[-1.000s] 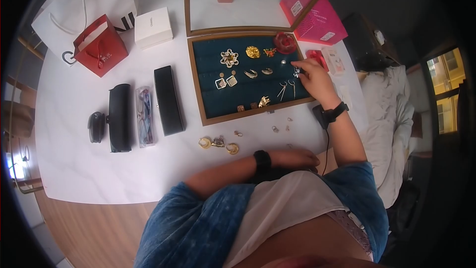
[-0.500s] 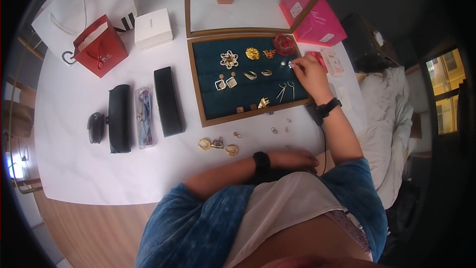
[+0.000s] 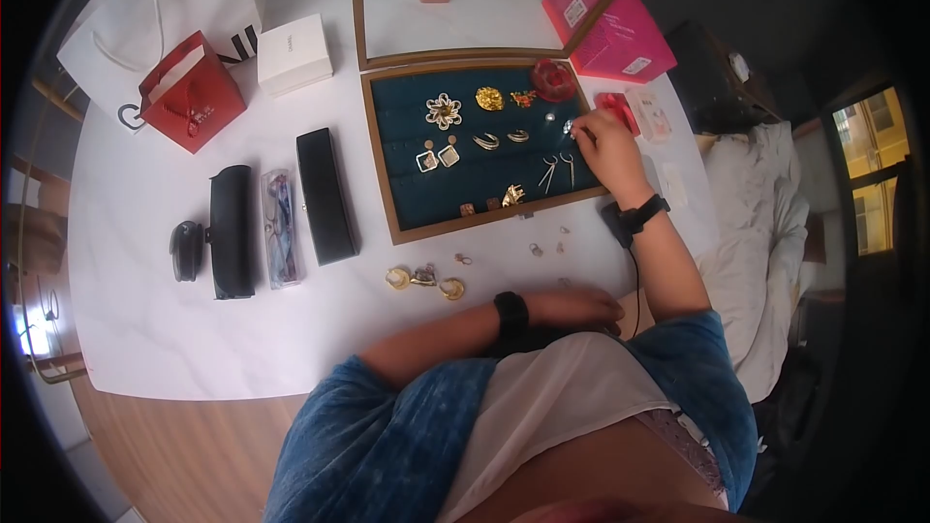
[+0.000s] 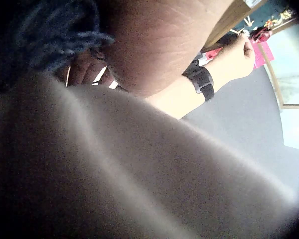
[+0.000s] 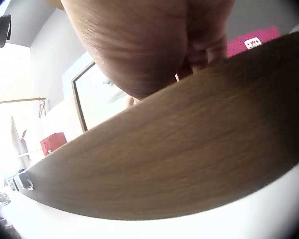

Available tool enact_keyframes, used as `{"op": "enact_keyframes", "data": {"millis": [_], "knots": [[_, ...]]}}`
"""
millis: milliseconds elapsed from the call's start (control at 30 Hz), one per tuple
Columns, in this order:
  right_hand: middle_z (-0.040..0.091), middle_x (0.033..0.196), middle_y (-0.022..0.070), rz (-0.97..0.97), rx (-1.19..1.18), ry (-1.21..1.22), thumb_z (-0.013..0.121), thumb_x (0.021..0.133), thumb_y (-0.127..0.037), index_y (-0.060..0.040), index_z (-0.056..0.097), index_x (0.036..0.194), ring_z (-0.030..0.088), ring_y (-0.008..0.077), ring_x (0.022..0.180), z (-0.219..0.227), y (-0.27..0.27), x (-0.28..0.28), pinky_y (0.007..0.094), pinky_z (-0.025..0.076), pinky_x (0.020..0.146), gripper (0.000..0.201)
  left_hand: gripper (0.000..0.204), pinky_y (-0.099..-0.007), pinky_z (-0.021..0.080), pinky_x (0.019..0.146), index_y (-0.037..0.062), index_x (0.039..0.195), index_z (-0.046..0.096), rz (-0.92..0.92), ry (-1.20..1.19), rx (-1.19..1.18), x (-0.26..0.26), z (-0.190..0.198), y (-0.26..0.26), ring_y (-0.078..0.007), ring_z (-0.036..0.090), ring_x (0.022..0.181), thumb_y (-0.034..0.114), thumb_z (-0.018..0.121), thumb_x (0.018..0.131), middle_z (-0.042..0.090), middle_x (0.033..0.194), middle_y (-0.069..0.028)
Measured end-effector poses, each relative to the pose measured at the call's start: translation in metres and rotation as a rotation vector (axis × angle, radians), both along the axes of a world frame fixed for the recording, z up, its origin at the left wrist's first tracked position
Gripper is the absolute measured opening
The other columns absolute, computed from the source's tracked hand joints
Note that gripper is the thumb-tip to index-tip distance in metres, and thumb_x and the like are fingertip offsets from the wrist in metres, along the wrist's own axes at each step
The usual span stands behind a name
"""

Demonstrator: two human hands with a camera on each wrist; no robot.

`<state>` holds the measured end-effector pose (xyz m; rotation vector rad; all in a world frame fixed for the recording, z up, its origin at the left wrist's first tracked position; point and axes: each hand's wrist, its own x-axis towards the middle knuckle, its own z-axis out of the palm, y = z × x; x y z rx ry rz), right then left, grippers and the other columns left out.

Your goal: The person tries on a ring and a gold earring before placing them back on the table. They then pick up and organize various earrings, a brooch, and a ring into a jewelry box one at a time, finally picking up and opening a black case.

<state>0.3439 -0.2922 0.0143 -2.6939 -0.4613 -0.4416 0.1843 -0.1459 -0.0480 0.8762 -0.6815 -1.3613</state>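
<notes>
White tabletop (image 3: 174,344) | right hand (image 3: 610,155) pinches silvery piece (image 3: 569,126) | pointing, long axis unclear | left hand (image 3: 589,309): cannot tell

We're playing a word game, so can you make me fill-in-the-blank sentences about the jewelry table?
1. The small paper bag near the white box is the color ____.
2. The hand over the jewelry case is the person's ____ hand.
3. The number of big gold hoops in front of the case is ____.
4. The band on the left wrist is the color ____.

Missing words: red; right; two; black.
</notes>
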Motion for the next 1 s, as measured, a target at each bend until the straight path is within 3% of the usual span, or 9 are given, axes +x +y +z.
{"op": "enact_keyframes", "data": {"millis": [200, 400, 500, 600, 800, 1000], "knots": [[0.07, 0.1, 0.0169, 0.109, 0.021, -0.041, 0.071, 0.093, -0.005, -0.0017, 0.074, 0.101, 0.069, 0.04, 0.093, -0.001, -0.005, 0.02, 0.0447, 0.056, 0.082, 0.009, 0.057, -0.0318, 0.049, 0.112, -0.0027, 0.146, 0.058, 0.003, 0.073, -0.011, -0.003, -0.004, -0.002, -0.0186, 0.064, 0.128, 0.043, 0.059, 0.112, 0.068, 0.138, -0.0117], [0.068, 0.093, 0.0118, 0.076, 0.121, 0.2, 0.075, 0.091, -0.002, 0.0001, 0.072, 0.103, 0.069, 0.0254, 0.084, 0.004, -0.014, 0.027, 0.0361, 0.055, 0.078, 0.013, 0.058, -0.0319, 0.048, 0.113, -0.0033, 0.146, 0.058, 0.008, -0.006, -0.002, 0.001, -0.001, 0.0, -0.0189, 0.063, 0.13, 0.043, 0.058, 0.112, 0.068, 0.139, -0.0129], [0.067, 0.091, 0.0085, 0.112, 0.148, 0.188, 0.078, 0.089, 0.0, 0.0006, 0.072, 0.104, 0.067, 0.0191, 0.081, -0.001, -0.018, 0.027, 0.0327, 0.055, 0.076, 0.017, 0.058, -0.0321, 0.047, 0.114, -0.0032, 0.148, 0.057, 0.007, -0.02, -0.001, 0.001, -0.001, 0.0, -0.0188, 0.062, 0.132, 0.043, 0.058, 0.112, 0.067, 0.14, -0.0131], [0.066, 0.092, 0.0077, 0.102, 0.14, 0.266, 0.079, 0.087, 0.001, 0.0003, 0.071, 0.105, 0.067, 0.0182, 0.082, 0.002, -0.021, 0.031, 0.0317, 0.055, 0.077, 0.02, 0.06, -0.032, 0.046, 0.115, -0.0037, 0.15, 0.055, 0.004, -0.005, -0.003, 0.0, -0.002, 0.0, -0.0188, 0.062, 0.134, 0.043, 0.057, 0.112, 0.067, 0.141, -0.0131], [0.066, 0.092, 0.0074, 0.165, 0.192, 0.163, 0.077, 0.088, 0.0, -0.0002, 0.072, 0.105, 0.065, 0.0182, 0.08, -0.006, -0.017, 0.03, 0.0319, 0.054, 0.075, 0.019, 0.059, -0.0322, 0.047, 0.114, -0.0053, 0.15, 0.053, 0.0, 0.033, 0.002, -0.001, -0.007, -0.004, -0.019, 0.063, 0.132, 0.04, 0.058, 0.112, 0.067, 0.141, -0.0135], [0.071, 0.094, 0.0121, 0.143, 0.063, 0.209, 0.071, 0.088, -0.003, -0.0012, 0.074, 0.105, 0.07, 0.0254, 0.088, 0.01, -0.005, 0.022, 0.037, 0.055, 0.078, 0.018, 0.056, -0.0324, 0.049, 0.113, -0.0047, 0.147, 0.055, 0.0, 0.05, -0.012, -0.001, -0.009, -0.006, -0.019, 0.066, 0.129, 0.039, 0.058, 0.112, 0.069, 0.139, -0.0126]]}}
